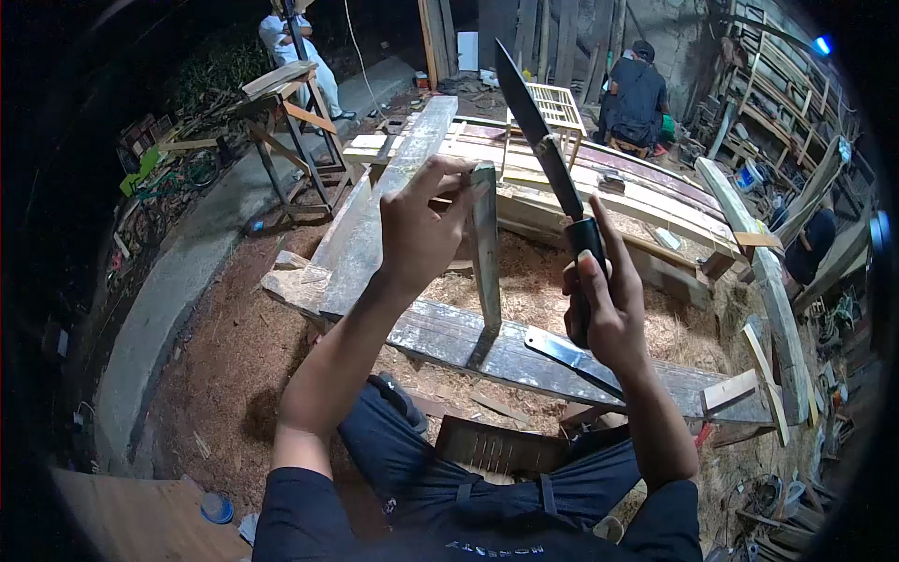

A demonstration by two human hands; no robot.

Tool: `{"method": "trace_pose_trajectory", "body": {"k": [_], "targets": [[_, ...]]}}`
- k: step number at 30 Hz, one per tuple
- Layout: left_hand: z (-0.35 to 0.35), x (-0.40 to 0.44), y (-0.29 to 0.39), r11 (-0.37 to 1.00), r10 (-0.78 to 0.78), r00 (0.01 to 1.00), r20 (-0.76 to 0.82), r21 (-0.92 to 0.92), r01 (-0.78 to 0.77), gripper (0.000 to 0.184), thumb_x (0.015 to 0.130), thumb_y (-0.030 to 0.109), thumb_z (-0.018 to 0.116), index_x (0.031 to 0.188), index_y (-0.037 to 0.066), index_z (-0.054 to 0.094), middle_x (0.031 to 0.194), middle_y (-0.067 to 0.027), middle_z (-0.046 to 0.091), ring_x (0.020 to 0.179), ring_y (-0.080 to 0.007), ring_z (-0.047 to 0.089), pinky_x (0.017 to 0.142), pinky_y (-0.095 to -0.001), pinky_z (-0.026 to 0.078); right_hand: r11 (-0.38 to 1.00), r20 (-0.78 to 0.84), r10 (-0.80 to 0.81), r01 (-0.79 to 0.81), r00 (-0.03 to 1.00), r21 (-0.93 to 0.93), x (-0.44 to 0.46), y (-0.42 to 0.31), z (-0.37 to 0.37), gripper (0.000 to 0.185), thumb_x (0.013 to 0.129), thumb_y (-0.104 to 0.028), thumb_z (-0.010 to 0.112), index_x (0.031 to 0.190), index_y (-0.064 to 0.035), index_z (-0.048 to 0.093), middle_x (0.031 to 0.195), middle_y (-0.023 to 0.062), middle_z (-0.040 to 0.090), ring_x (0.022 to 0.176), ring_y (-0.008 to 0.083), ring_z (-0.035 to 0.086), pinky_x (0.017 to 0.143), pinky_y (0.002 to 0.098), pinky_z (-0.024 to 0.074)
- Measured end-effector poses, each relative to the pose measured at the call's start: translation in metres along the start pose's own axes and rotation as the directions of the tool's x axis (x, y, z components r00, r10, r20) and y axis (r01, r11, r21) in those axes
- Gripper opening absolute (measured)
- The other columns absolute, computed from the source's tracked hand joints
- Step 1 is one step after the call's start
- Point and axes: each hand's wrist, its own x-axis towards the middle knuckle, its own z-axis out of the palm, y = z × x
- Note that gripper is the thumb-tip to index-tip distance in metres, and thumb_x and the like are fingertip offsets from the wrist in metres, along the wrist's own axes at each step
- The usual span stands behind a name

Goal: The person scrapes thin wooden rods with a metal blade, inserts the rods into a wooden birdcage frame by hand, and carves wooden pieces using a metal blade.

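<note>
My left hand point(423, 225) pinches the top of a narrow wooden stick point(486, 253) between thumb and fingers. The stick stands upright, its lower end on a weathered plank point(440, 328) that lies across in front of my knees. In my right hand point(607, 304) is a large knife point(538, 131), gripped by its black handle. Its long dark blade points up and to the left, apart from the stick. Below that hand, a flat metal blade point(554, 349) with a dark far part lies on the plank, partly hidden by my forearm.
Long boards point(637, 197) lie beyond the plank, with a small slatted wooden frame point(557, 105) on them. A wooden trestle point(295, 131) stands at left. Wood shavings point(225, 365) cover the ground. One person point(635, 98) crouches at the back; another point(314, 66) is at back left.
</note>
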Motion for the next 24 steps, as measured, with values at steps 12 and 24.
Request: {"method": "trace_pose_trajectory", "body": {"k": [12,24], "targets": [[0.012,0.006,0.009,0.997,-0.080,0.996,0.034,-0.017,0.080,0.025,0.092,0.012,0.074,0.115,0.004,0.070,0.093,-0.0119,0.076,0.081,-0.0159,0.074,0.070,-0.0286,0.057,0.913,0.137,-0.192,0.228,0.972,-0.337,-0.026,-0.030,0.009,0.054,0.102,-0.002,0.049,0.154,-0.0041,0.037,0.124,0.0295,0.064,0.116,0.0348,0.066,0.094,0.0380,0.0514],[0.015,0.006,0.014,0.994,-0.058,0.998,0.026,0.098,0.055,0.025,0.090,0.013,0.077,0.113,0.004,0.072,0.092,-0.0100,0.077,0.084,-0.0149,0.075,0.070,-0.0280,0.059,0.822,0.129,-0.301,0.326,0.945,-0.467,-0.017,-0.031,0.011,0.044,0.104,-0.005,0.046,0.147,-0.0033,0.046,0.093,0.0118,0.064,0.070,0.0097,0.046,0.064,0.0250,0.0420]]}}
